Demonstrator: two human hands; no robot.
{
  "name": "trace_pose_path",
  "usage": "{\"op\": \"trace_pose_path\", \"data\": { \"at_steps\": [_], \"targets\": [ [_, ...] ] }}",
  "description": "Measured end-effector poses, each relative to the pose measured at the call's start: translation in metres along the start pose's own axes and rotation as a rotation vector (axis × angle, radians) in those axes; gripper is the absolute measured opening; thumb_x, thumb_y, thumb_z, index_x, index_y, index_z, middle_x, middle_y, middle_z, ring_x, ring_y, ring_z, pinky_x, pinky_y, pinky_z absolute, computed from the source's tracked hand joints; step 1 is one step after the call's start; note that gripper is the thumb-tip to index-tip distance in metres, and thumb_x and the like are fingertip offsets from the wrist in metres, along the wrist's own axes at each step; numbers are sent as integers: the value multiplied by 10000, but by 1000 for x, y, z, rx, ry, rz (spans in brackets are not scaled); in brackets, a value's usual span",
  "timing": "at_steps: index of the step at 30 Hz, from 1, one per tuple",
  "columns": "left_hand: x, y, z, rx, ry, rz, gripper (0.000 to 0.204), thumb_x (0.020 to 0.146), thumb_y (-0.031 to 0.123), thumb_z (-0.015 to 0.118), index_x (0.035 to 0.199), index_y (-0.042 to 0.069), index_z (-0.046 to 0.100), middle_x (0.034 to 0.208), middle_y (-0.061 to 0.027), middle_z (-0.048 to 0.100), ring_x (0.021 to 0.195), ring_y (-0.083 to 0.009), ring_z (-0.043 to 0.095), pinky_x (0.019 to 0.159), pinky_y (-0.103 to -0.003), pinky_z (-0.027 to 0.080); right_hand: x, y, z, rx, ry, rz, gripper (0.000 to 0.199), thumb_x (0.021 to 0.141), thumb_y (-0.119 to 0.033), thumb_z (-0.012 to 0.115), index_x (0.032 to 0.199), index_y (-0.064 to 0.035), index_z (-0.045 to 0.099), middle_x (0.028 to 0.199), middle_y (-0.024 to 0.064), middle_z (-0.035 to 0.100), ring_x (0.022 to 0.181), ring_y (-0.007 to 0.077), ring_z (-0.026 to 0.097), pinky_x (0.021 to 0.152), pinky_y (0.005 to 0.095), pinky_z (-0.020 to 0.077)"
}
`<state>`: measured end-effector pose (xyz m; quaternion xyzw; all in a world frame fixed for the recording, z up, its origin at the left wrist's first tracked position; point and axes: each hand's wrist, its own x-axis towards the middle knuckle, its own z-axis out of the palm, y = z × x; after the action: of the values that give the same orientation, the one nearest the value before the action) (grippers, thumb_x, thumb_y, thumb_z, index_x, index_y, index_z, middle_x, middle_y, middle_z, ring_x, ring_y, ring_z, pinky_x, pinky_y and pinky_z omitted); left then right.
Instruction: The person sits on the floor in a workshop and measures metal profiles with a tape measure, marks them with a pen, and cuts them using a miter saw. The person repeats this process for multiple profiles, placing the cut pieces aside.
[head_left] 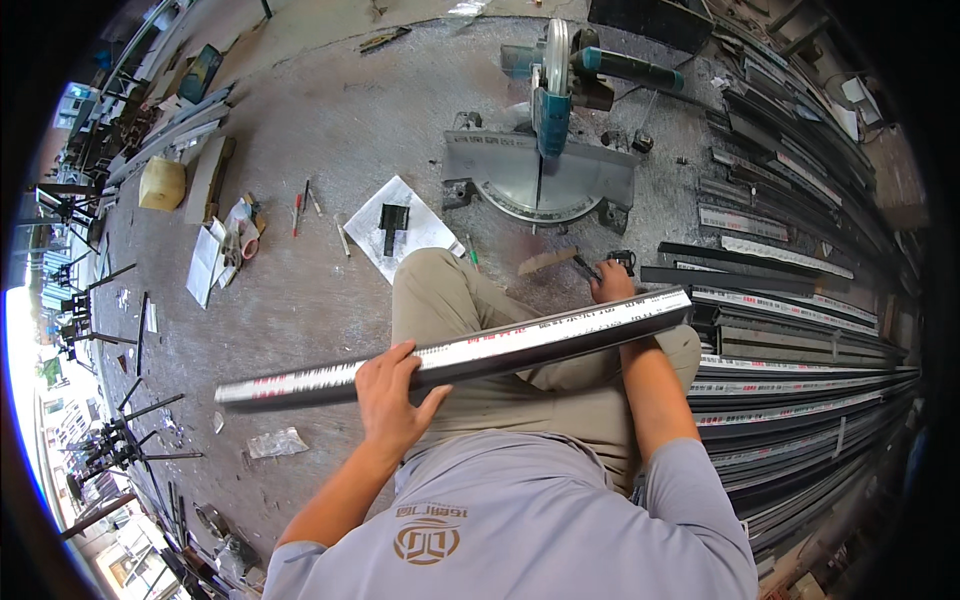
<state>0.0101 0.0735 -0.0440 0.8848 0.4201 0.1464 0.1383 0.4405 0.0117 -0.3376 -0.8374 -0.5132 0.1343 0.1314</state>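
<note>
A long dark metal profile (450, 372) with white printed protective film lies slanted across my lap. My left hand (392, 393) grips it left of its middle, thumb on the near side and fingers over the film. My right forearm passes beneath the profile's right part. Just beyond it, my right hand (612, 283) is down by the floor with curled fingers, at a small black object (623, 259) and a short dark bar (584, 267). What those fingers hold is too small to make out. Left of them lies a flat brown piece (545, 262).
Ahead stands a mitre saw (552, 115) with a round metal base (540, 190). Many film-covered profiles (800, 385) lie stacked along the right. A white sheet (365, 225) bearing a black bracket-like part (394, 222), pens (297, 213) and a yellowish jug (162, 184) are on the left.
</note>
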Motion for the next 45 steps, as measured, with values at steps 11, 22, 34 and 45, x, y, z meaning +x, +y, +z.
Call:
{"op": "trace_pose_path", "data": {
  "at_steps": [11, 22, 34, 45],
  "targets": [
    [10, -6, 2, 128, -115, -127, 605, 582, 206, 914, 1090, 61, 618, 1090, -133, 626, 981, -359, 576, 896, -470, 421, 51, -112, 92, 555, -150, -296, 415, 845, -114, 712, 1255, -73, 672, 1318, 157, 635, 1208, 390, 601, 1035, 466, 504],
    [-24, -24, 21, 176, 54, -116, 671, 623, 236, 914, 1170, 75, 561, 1125, -143, 624, 994, -355, 582, 890, -480, 436, 100, -180, 125, -44, -58, -956, 145, 850, -230, 655, 885, -111, 730, 1082, 64, 652, 1135, 278, 573, 1084, 439, 411],
    [15, -6, 18, 123, 95, -90, 624, 616, 207, 889, 1140, 69, 579, 1110, -149, 635, 1001, -369, 595, 913, -470, 437, 49, -39, -33, 196, 170, -359, 147, 841, -83, 666, 945, -91, 562, 766, 162, 639, 747, 383, 678, 638, 521, 524],
    [-1, -26, 17, 107, 121, -105, 663, 568, 249, 906, 1135, 78, 607, 1139, -118, 650, 1022, -338, 610, 916, -476, 435, 48, 38, 19, -324, -114, 134, 450, 797, -89, 779, 1142, -104, 490, 1101, 201, 624, 1054, 435, 630, 822, 529, 576]
  ]
}}
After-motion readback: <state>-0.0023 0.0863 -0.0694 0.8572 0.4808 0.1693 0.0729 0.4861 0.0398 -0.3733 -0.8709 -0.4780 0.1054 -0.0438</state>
